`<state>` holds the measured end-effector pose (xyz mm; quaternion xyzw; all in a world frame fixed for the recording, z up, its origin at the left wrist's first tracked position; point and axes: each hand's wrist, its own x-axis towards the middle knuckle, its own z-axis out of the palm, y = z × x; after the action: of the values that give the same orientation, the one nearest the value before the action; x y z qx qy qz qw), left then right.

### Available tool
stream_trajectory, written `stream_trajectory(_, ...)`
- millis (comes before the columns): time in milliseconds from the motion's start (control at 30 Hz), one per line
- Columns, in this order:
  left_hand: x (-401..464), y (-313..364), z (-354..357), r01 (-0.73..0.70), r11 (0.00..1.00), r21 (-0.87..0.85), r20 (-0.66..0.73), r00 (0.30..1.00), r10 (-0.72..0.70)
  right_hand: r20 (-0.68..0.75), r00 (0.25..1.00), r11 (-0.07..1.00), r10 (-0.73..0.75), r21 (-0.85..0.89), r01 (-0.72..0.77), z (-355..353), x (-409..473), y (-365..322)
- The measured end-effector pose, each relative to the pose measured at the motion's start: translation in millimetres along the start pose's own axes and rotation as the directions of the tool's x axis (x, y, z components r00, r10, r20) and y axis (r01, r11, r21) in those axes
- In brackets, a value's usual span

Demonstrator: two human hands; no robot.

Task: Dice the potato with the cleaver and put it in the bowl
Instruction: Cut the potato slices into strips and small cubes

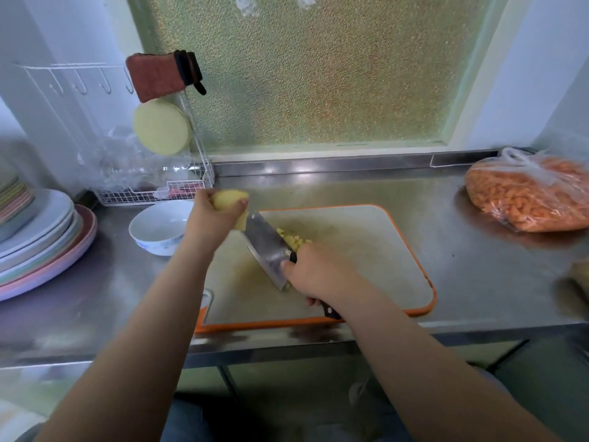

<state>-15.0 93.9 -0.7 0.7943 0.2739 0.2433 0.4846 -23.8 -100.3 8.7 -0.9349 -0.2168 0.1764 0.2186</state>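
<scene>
My left hand [214,215] holds a peeled yellow potato piece [230,199] lifted above the left edge of the orange-rimmed cutting board [376,250]. My right hand [314,272] grips the black handle of the cleaver [267,247], whose blade lies tilted on the board, its far corner close under the potato. A small heap of potato dice [293,240] lies on the board just right of the blade. The white bowl [159,226] stands empty on the counter, left of the board and next to my left wrist.
A stack of pastel plates [41,237] sits at the far left. A wire rack [159,186] with plastic wrap, sponges and a cloth stands behind the bowl. A plastic bag of orange snacks [529,196] lies at the back right. The steel counter's front edge [287,342] runs below the board.
</scene>
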Motion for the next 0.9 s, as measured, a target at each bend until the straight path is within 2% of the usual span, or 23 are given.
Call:
stream_trajectory(133, -16, -37, 9, 0.073, 0.982, 0.173, 0.018, 0.997, -0.078, -0.059, 0.996, 0.998, 0.066, 0.022, -0.065, 1, 4, 9)
stream_trajectory(300, -21, -47, 14, 0.018, 0.96, 0.28, 0.056, 0.998, -0.035, -0.085, 0.988, 0.991, 0.129, 0.039, -0.126, -7, 1, 27)
stream_trajectory(500, -24, -47, 14, -0.011, 0.957, 0.291, 0.067, 0.998, -0.009, -0.125, 0.971, 0.976, 0.205, 0.095, -0.194, -24, -7, 51)
stream_trajectory(733, -21, -52, 11, -0.057, 0.939, 0.34, 0.143, 0.99, 0.009, -0.174, 0.945, 0.954, 0.275, 0.171, -0.246, -38, -11, 72)
stream_trajectory(900, -20, -52, 13, -0.053, 0.933, 0.356, 0.146, 0.989, 0.001, -0.2, 0.956, 0.969, 0.216, 0.167, -0.184, -44, -14, 76)
